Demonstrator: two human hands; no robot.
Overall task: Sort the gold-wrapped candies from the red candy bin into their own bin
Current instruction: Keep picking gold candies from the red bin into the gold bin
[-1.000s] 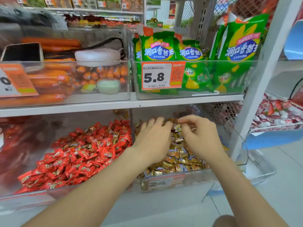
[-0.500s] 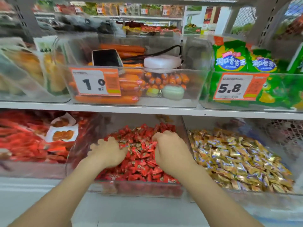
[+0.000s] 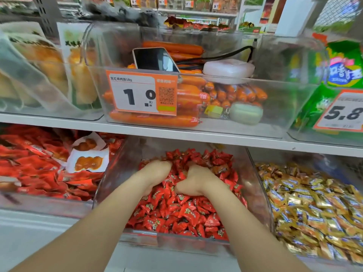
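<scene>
1. Red candies point(image 3: 176, 213) fill the red candy bin point(image 3: 176, 242) at lower centre of the frame. Both hands are sunk into the heap, the left hand point(image 3: 157, 173) and the right hand point(image 3: 196, 181) side by side, fingertips buried.
2. With the fingers hidden, I cannot tell whether either grip is clenched on a candy or only raking through.
3. The gold-wrapped candies point(image 3: 314, 203) lie heaped in the gold bin point(image 3: 314, 260) at lower right, just beside the red one, so much of the sorting looks done.
4. One brownish wrapper point(image 3: 221, 169) just above the right hand may be a stray. Any others would lie buried, so I judge the search unfinished.
</scene>
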